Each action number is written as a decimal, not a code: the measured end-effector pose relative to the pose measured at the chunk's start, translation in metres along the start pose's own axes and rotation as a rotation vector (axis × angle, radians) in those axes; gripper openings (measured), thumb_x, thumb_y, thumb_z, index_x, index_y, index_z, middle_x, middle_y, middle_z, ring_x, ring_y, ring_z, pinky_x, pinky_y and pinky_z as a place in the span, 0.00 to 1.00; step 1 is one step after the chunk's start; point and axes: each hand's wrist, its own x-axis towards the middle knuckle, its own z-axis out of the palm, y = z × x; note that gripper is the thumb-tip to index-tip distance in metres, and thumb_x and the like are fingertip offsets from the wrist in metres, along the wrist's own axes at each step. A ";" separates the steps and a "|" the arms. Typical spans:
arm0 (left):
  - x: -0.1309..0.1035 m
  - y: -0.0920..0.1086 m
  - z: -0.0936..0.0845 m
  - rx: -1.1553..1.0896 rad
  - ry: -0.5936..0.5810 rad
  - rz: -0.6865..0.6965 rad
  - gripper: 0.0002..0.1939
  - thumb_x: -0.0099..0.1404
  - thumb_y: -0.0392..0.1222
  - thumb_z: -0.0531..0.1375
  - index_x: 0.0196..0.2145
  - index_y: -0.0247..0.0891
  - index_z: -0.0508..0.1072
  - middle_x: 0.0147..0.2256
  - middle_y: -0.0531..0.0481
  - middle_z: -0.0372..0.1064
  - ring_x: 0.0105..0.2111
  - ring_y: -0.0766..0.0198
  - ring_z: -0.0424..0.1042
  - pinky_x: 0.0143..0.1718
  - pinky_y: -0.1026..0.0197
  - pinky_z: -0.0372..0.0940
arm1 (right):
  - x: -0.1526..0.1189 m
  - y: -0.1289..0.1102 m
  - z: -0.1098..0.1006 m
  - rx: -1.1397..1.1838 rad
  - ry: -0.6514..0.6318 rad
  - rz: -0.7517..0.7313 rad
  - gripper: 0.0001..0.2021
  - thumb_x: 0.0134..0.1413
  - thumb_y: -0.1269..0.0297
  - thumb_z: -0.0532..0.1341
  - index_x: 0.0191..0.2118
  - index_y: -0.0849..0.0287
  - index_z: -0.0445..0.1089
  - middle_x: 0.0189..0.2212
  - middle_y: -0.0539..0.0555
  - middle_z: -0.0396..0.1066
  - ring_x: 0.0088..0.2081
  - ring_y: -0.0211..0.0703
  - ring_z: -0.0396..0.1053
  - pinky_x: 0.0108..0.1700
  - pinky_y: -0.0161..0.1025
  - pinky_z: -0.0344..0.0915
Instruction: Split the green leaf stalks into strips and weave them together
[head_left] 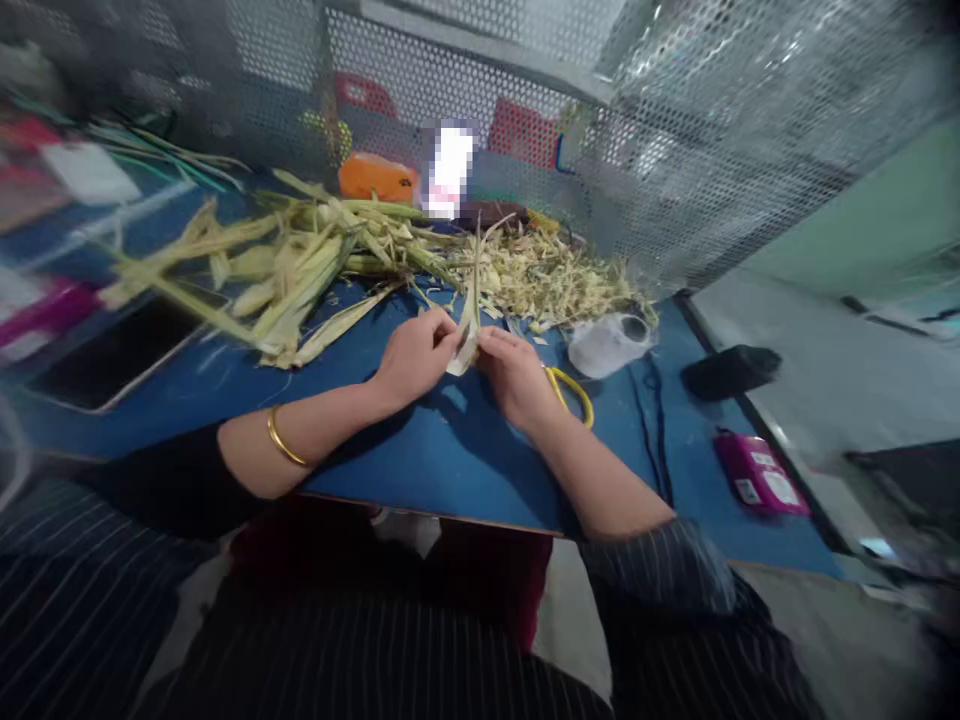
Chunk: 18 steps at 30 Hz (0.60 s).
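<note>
Between my two hands a pale corn husk (pixel 466 345) stands roughly upright, its thin tip pointing away from me. My left hand (pixel 418 355) pinches its left edge, fingers curled together. On the opposite edge, my right hand (pixel 517 372) grips it between thumb and fingers. Beyond my left hand lies a heap of long yellow-green husks (pixel 300 265). Past my right hand spreads a pile of shredded husk bits (pixel 555 275). Yellow-handled scissors (pixel 574 393) lie partly hidden behind my right hand.
A whitish plastic roll (pixel 611 345) stands right of the scissors. A dark tablet-like slab (pixel 124 350) lies left on the blue table (pixel 480 470). Rightward are a black pouch (pixel 731 372) and a magenta packet (pixel 761 472). An orange packet (pixel 377 178) sits before the perforated metal screen (pixel 465 75).
</note>
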 end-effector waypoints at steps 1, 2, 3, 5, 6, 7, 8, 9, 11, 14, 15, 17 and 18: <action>-0.001 0.001 0.000 0.015 -0.015 0.018 0.06 0.62 0.37 0.55 0.27 0.37 0.67 0.25 0.53 0.68 0.25 0.66 0.64 0.28 0.62 0.54 | 0.001 0.001 -0.001 -0.033 0.043 0.017 0.09 0.45 0.60 0.67 0.25 0.59 0.70 0.21 0.45 0.65 0.24 0.32 0.59 0.32 0.33 0.60; -0.002 0.002 -0.001 0.028 -0.026 0.033 0.06 0.62 0.37 0.55 0.27 0.37 0.67 0.25 0.53 0.67 0.25 0.66 0.64 0.28 0.62 0.54 | 0.001 0.001 -0.001 -0.057 0.076 0.029 0.10 0.44 0.60 0.68 0.24 0.59 0.69 0.20 0.45 0.65 0.23 0.31 0.59 0.30 0.33 0.59; -0.002 0.003 -0.001 0.041 -0.034 0.044 0.06 0.62 0.38 0.55 0.27 0.37 0.66 0.24 0.53 0.67 0.25 0.66 0.64 0.28 0.62 0.54 | 0.002 0.002 -0.002 -0.073 0.100 0.036 0.10 0.43 0.60 0.69 0.24 0.59 0.69 0.19 0.45 0.65 0.23 0.31 0.59 0.30 0.33 0.58; -0.003 0.003 -0.002 0.062 -0.041 0.059 0.07 0.62 0.39 0.56 0.26 0.38 0.66 0.24 0.53 0.67 0.24 0.66 0.63 0.28 0.62 0.54 | 0.002 0.001 -0.002 -0.086 0.125 0.033 0.10 0.41 0.61 0.69 0.22 0.59 0.68 0.19 0.45 0.65 0.23 0.32 0.59 0.29 0.32 0.58; -0.002 0.003 -0.002 0.071 -0.037 0.060 0.08 0.62 0.40 0.56 0.26 0.38 0.66 0.23 0.53 0.66 0.24 0.66 0.63 0.28 0.62 0.53 | 0.001 0.000 -0.002 -0.078 0.117 0.024 0.10 0.41 0.62 0.69 0.23 0.59 0.68 0.19 0.45 0.65 0.23 0.32 0.60 0.30 0.33 0.59; -0.002 0.002 -0.002 0.076 -0.032 0.051 0.08 0.62 0.41 0.56 0.25 0.38 0.66 0.23 0.53 0.66 0.24 0.66 0.63 0.27 0.62 0.53 | 0.001 -0.001 -0.002 -0.056 0.091 0.012 0.09 0.42 0.62 0.68 0.23 0.59 0.68 0.20 0.46 0.67 0.24 0.32 0.61 0.31 0.33 0.60; -0.001 0.001 -0.002 0.077 -0.029 0.038 0.08 0.62 0.41 0.57 0.25 0.38 0.66 0.23 0.53 0.66 0.24 0.66 0.63 0.27 0.62 0.53 | 0.000 -0.003 -0.001 -0.028 0.055 0.001 0.08 0.43 0.62 0.67 0.24 0.59 0.69 0.22 0.46 0.68 0.25 0.33 0.63 0.33 0.34 0.62; 0.000 -0.001 -0.002 0.074 -0.027 0.020 0.08 0.61 0.42 0.57 0.25 0.38 0.65 0.23 0.53 0.66 0.24 0.66 0.63 0.27 0.62 0.53 | -0.001 -0.005 0.000 0.000 0.017 -0.012 0.08 0.45 0.62 0.66 0.25 0.58 0.69 0.24 0.48 0.70 0.27 0.34 0.65 0.35 0.35 0.63; 0.002 -0.003 -0.002 0.070 -0.025 -0.013 0.07 0.60 0.41 0.58 0.26 0.38 0.66 0.23 0.53 0.67 0.24 0.66 0.63 0.27 0.63 0.53 | -0.003 -0.010 0.001 0.039 -0.037 -0.037 0.07 0.46 0.63 0.65 0.25 0.58 0.67 0.28 0.49 0.73 0.31 0.37 0.68 0.38 0.37 0.65; 0.004 -0.007 -0.003 0.070 -0.027 -0.041 0.05 0.59 0.39 0.58 0.26 0.39 0.66 0.22 0.54 0.67 0.25 0.65 0.65 0.28 0.63 0.54 | -0.006 -0.017 0.002 0.082 -0.042 -0.075 0.08 0.46 0.64 0.64 0.25 0.57 0.65 0.31 0.50 0.74 0.34 0.38 0.71 0.41 0.38 0.67; 0.005 -0.007 -0.003 0.074 -0.028 -0.045 0.05 0.59 0.39 0.57 0.26 0.39 0.66 0.22 0.54 0.68 0.25 0.65 0.65 0.28 0.63 0.54 | -0.006 -0.020 0.002 0.099 -0.032 -0.087 0.08 0.46 0.65 0.64 0.25 0.57 0.64 0.32 0.50 0.74 0.35 0.39 0.71 0.42 0.39 0.67; 0.006 -0.008 -0.004 0.091 -0.035 -0.054 0.05 0.59 0.39 0.57 0.26 0.39 0.67 0.23 0.53 0.68 0.25 0.64 0.65 0.28 0.62 0.54 | -0.007 -0.026 0.002 0.125 -0.013 -0.119 0.07 0.45 0.65 0.64 0.25 0.57 0.63 0.34 0.51 0.75 0.36 0.39 0.72 0.44 0.39 0.68; 0.006 -0.008 -0.004 0.103 -0.039 -0.057 0.05 0.58 0.39 0.57 0.25 0.38 0.67 0.23 0.52 0.69 0.25 0.64 0.66 0.28 0.62 0.54 | -0.008 -0.028 0.001 0.131 -0.007 -0.142 0.07 0.45 0.66 0.63 0.25 0.57 0.63 0.36 0.51 0.75 0.37 0.39 0.72 0.44 0.39 0.68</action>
